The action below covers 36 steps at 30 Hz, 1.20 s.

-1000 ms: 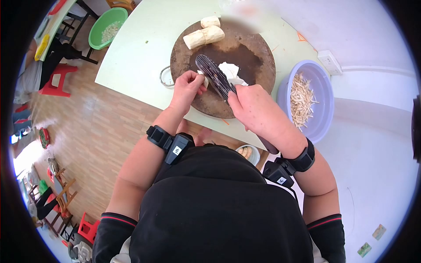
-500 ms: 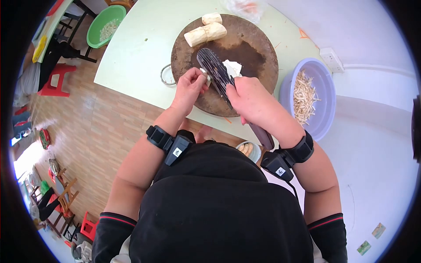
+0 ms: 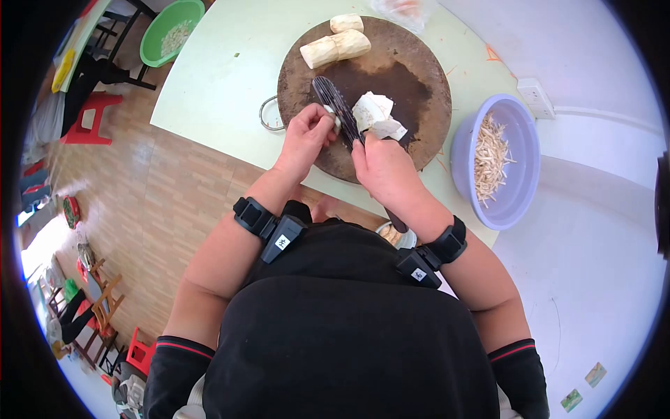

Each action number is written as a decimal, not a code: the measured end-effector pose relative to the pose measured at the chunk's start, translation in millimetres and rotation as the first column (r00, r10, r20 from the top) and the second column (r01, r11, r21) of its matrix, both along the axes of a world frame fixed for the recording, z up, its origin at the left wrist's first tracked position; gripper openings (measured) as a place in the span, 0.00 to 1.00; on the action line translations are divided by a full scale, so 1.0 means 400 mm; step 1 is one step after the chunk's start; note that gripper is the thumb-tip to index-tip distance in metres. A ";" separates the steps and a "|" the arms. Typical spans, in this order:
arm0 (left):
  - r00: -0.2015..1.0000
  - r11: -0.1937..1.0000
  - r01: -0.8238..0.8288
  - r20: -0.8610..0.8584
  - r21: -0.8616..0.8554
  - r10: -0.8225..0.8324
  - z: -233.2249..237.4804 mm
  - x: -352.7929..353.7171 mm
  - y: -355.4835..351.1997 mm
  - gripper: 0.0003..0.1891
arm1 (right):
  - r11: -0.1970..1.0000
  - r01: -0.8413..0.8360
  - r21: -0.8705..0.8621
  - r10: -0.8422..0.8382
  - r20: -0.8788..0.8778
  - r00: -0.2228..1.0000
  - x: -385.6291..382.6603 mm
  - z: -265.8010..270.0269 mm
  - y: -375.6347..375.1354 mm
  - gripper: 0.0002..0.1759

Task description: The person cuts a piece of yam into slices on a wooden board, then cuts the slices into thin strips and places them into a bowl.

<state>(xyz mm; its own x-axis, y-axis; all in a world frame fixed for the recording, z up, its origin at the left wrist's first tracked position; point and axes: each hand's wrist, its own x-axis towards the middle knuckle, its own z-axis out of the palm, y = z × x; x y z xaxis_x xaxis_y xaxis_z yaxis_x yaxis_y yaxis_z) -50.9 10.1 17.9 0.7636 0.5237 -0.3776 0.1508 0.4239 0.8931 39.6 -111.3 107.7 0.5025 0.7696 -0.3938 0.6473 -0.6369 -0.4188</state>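
On the round wooden chopping board (image 3: pixel 296 91), my right hand (image 3: pixel 387 167) is wrapped round the handle of a dark-bladed knife (image 3: pixel 328 94). The blade stands nearly edge-on, slanting up to the left. Close against its left side, my left hand (image 3: pixel 307 140) is closed, fingertips pinching a small white piece of root vegetable (image 3: pixel 335 124); most of that piece is hidden. Thin white slices (image 3: pixel 373 108) lie overlapping right of the blade, partly behind my right hand. Peeled pale root chunks (image 3: pixel 336 49) rest at the board's far edge.
A lilac basin (image 3: pixel 520 181) of pale cut strips (image 3: pixel 491 160) stands right of the board, near the wall. A metal ring (image 3: pixel 269 113) sticks out at the board's left. A clear plastic bag (image 3: pixel 401 12) lies behind. At the far left is a green basin (image 3: pixel 150 45) with pale pieces.
The knife has turned more edge-on, and my right hand has shifted slightly left and down. More white slices show right of the blade. My left hand keeps its pinch.
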 end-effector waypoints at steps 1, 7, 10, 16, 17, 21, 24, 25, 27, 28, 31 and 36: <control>1.000 1.000 -0.001 -0.003 0.000 0.001 -0.001 0.000 0.000 0.06 | 1.000 -0.010 0.014 0.010 0.029 1.000 -0.002 -0.012 -0.001 0.18; 1.000 1.000 0.021 0.015 -0.012 -0.021 -0.010 -0.005 0.007 0.07 | 0.999 -0.008 0.054 0.004 0.076 0.997 -0.011 -0.032 -0.011 0.19; 1.000 0.998 0.015 0.017 -0.055 -0.014 -0.014 -0.010 0.012 0.07 | 0.997 0.007 0.075 -0.013 0.075 0.997 -0.010 -0.031 -0.017 0.18; 0.999 0.999 0.015 -0.038 -0.033 -0.016 -0.002 -0.032 0.029 0.08 | 0.983 0.095 0.158 -0.079 -0.107 0.991 0.028 -0.091 -0.048 0.17; 0.997 0.999 0.031 -0.074 -0.014 -0.032 0.004 -0.038 0.035 0.10 | 0.981 0.095 0.170 -0.077 -0.105 0.991 0.037 -0.093 -0.058 0.17; 0.981 0.989 0.081 -0.186 0.123 -0.057 0.035 -0.044 0.038 0.15 | 0.917 0.256 0.305 -0.132 -0.374 0.918 0.054 -0.037 -0.086 0.19; 0.984 0.975 0.104 -0.165 0.198 -0.072 -0.058 -0.041 0.044 0.21 | 0.832 0.464 0.305 -0.273 -0.502 0.821 0.067 0.016 -0.114 0.22; 0.980 0.976 0.116 -0.180 0.182 -0.083 -0.088 -0.034 0.046 0.23 | 0.821 0.488 0.298 -0.301 -0.500 0.812 0.088 -0.005 -0.133 0.21; 0.992 0.982 0.064 -0.118 0.176 -0.044 -0.118 -0.029 0.044 0.24 | 0.725 0.636 0.262 -0.339 -0.668 0.662 0.115 -0.032 -0.165 0.19; 0.995 0.988 0.011 -0.099 0.157 0.005 -0.136 -0.023 0.044 0.24 | 0.691 0.672 0.268 -0.363 -0.675 0.643 0.120 -0.033 -0.173 0.18; 0.995 0.977 0.060 -0.085 0.204 -0.043 -0.129 -0.024 0.057 0.23 | 0.695 0.624 0.357 -0.457 -0.451 0.767 0.155 -0.084 -0.227 0.18; 0.988 0.986 0.110 -0.122 0.125 -0.095 -0.067 -0.040 0.077 0.22 | 0.772 0.501 0.392 -0.443 -0.233 0.866 0.188 -0.130 -0.253 0.17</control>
